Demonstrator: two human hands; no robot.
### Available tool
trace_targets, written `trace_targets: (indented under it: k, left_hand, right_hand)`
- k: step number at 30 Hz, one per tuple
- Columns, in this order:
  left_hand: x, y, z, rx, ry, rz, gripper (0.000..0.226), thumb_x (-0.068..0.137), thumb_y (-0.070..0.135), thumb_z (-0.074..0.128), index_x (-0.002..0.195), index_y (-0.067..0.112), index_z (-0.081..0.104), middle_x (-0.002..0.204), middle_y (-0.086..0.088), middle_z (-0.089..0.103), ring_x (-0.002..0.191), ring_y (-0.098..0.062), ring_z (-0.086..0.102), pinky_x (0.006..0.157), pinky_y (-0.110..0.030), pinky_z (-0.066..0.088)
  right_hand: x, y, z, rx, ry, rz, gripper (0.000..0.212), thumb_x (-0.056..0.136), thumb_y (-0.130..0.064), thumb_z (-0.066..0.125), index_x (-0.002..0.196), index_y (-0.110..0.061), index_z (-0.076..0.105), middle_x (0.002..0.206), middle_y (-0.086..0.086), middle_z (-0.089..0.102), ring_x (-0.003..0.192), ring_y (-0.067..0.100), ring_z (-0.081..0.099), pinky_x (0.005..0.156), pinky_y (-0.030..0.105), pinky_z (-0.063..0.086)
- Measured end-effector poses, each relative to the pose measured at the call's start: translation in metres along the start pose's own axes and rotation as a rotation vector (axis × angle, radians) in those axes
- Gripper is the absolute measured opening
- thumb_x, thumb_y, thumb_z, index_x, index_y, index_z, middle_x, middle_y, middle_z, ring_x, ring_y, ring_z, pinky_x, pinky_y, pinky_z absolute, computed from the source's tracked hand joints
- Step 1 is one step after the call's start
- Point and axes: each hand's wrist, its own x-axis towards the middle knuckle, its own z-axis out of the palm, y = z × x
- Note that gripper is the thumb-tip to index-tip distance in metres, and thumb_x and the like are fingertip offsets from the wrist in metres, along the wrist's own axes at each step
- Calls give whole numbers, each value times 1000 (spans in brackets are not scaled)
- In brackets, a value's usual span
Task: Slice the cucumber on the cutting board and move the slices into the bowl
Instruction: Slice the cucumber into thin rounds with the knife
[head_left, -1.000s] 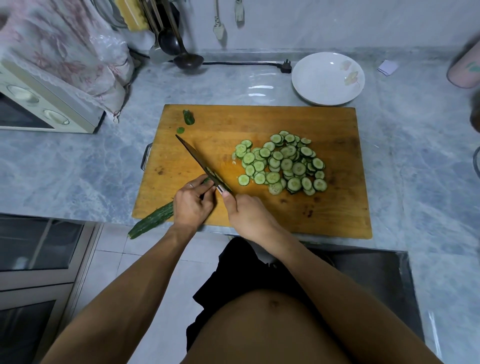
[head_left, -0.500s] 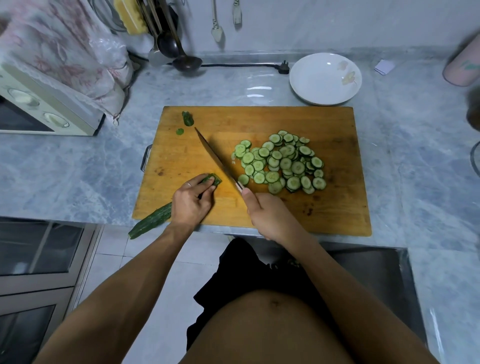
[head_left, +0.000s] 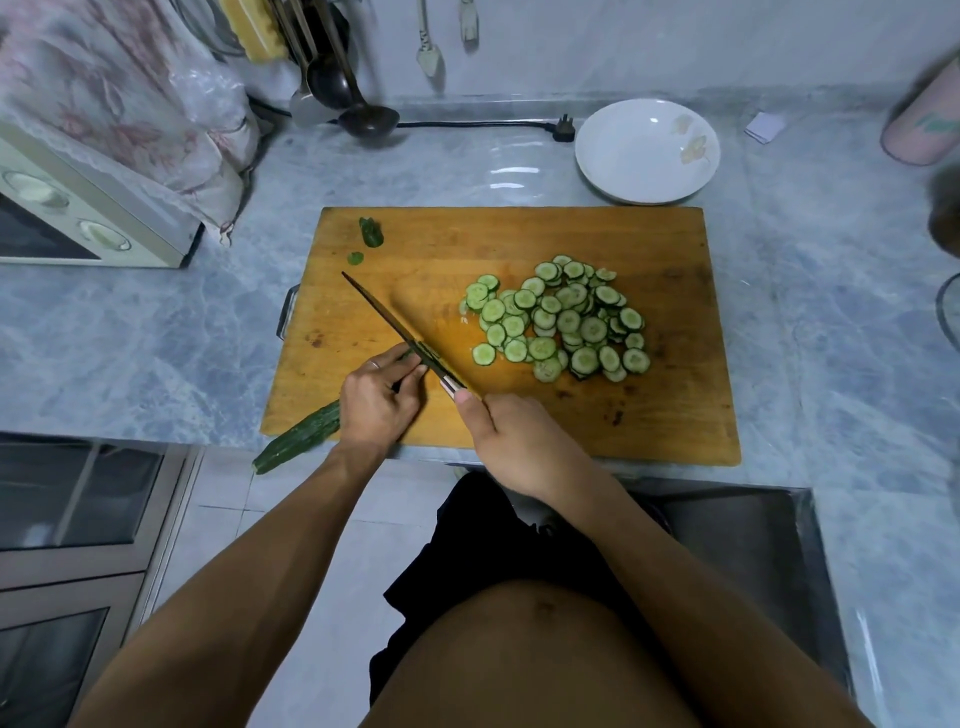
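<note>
No legible text anywhere.

Worn, stained wooden cutting board sits on glossy grey marble counter. Glossy white ceramic bowl; dark metal knife blade.

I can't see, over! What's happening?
Left hand holds green cucumber; right hand grips knife. Slices piled on wooden board. White bowl empty.

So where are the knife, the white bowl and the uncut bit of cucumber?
knife (head_left: 387, 321), head view, middle of the blade.
white bowl (head_left: 631, 156), head view, its bare inside.
cucumber (head_left: 298, 436), head view, the uncut end overhanging the board.
</note>
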Motion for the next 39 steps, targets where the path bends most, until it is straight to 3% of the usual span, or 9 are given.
trace_targets:
  k: [6, 9, 11, 15, 18, 23, 27, 32, 39]
  left_hand:
    - [-2, 8, -1, 30, -19, 16, 26, 81, 15, 61, 100, 7, 78, 112, -12, 71, 102, -23, 69, 91, -26, 52]
    - [0, 6, -3, 31, -28, 7, 29, 82, 19, 58, 99, 8, 78, 112, -12, 71, 101, -24, 69, 89, -27, 53]
    - [0, 6, -3, 35, -21, 3, 34, 83, 25, 54, 99, 8, 79, 113, -12, 72, 100, -24, 70, 86, -29, 55]
    - [-1, 5, 0, 18, -1, 2, 28, 85, 23, 60, 103, 10, 78, 113, -10, 71, 101, -22, 69, 88, -25, 53]
    - [-2, 4, 2, 16, 0, 6, 24, 85, 16, 67, 106, 12, 77, 115, -9, 71, 103, -22, 69, 90, -25, 52]
    - [-2, 3, 1, 37, 15, 33, 24, 85, 19, 68, 107, 14, 77, 116, -8, 71, 103, -21, 68, 91, -22, 49]
    - [-1, -2, 0, 39, -3, 53, 24, 85, 18, 69, 107, 13, 77, 116, -9, 71, 104, -22, 68, 93, -27, 52]
    - [0, 0, 0, 22, -6, 44, 31, 86, 26, 57, 97, 9, 79, 114, -12, 71, 100, -23, 70, 86, -33, 56]
    - [2, -5, -2, 19, -33, 55, 37, 88, 31, 51, 92, 9, 79, 111, -9, 73, 96, -22, 71, 81, -35, 57]
  right_hand:
    - [23, 3, 4, 22, -7, 48, 61, 106, -46, 23, 59, -12, 43, 60, 7, 48, 66, 26, 51, 64, 32, 31]
    - [31, 3, 14, 21, -1, 88, 58, 106, -46, 21, 73, -9, 50, 84, 17, 61, 95, 34, 54, 73, 32, 33]
    - [30, 3, 19, 26, 2, 99, 55, 106, -47, 20, 84, -10, 54, 98, 21, 63, 104, 34, 53, 79, 36, 38]
    - [30, 5, 19, -7, 48, 78, 57, 105, -49, 21, 68, -14, 46, 77, 12, 58, 86, 34, 57, 68, 33, 35]
    - [29, 10, 11, 1, 68, 104, 58, 106, -46, 20, 61, -16, 41, 61, 4, 46, 69, 28, 48, 64, 32, 30]
    - [16, 19, -7, 72, 68, 113, 59, 106, -46, 22, 62, -14, 44, 60, 4, 45, 56, 19, 45, 54, 34, 28]
    - [7, 14, -6, 66, 31, 78, 57, 106, -47, 23, 63, -13, 42, 60, 5, 43, 57, 20, 44, 54, 35, 28]
    - [-2, 4, 4, -2, 30, 18, 52, 106, -44, 26, 64, -17, 40, 66, 3, 46, 76, 27, 48, 68, 38, 35]
    - [-2, 4, 8, 11, 30, 1, 53, 106, -44, 25, 62, -17, 38, 65, 2, 43, 77, 26, 45, 67, 34, 30]
